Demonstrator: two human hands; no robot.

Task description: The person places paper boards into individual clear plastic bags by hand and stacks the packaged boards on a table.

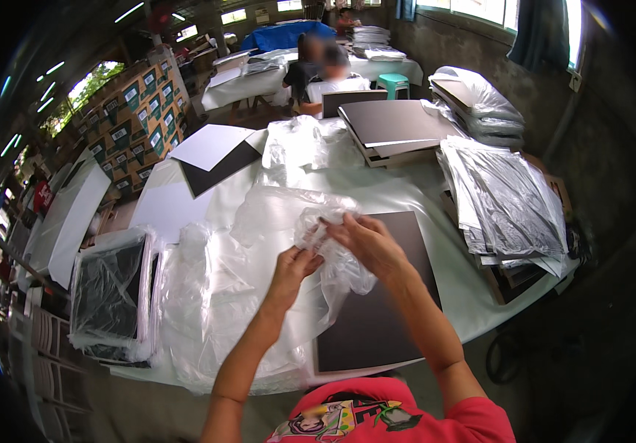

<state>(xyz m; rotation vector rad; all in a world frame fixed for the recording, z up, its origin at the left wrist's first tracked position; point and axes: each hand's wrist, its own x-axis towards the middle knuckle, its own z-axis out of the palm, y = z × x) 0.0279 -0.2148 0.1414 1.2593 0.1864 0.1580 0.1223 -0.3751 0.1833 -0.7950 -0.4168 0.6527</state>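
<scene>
Both my hands are up over the middle of the table, gripping a clear plastic bag (274,210) that is bunched between them. My left hand (294,273) pinches its near edge, fingers closed. My right hand (364,238) has its fingers bent into the crumpled film, and loose folds hang below it. Beneath the bag and my right forearm lies a dark grey flat board (384,317), partly covered by the plastic. More clear plastic bags (207,310) are spread flat to the left of my hands.
At left stands a stack of plastic-wrapped dark boards (111,295). White sheets (211,148) lie farther back. Right, wrapped boards (506,199) pile up near the edge; dark boards (392,122) are stacked behind. Another person (322,74) sits across the table. Cartons (133,122) rise at back left.
</scene>
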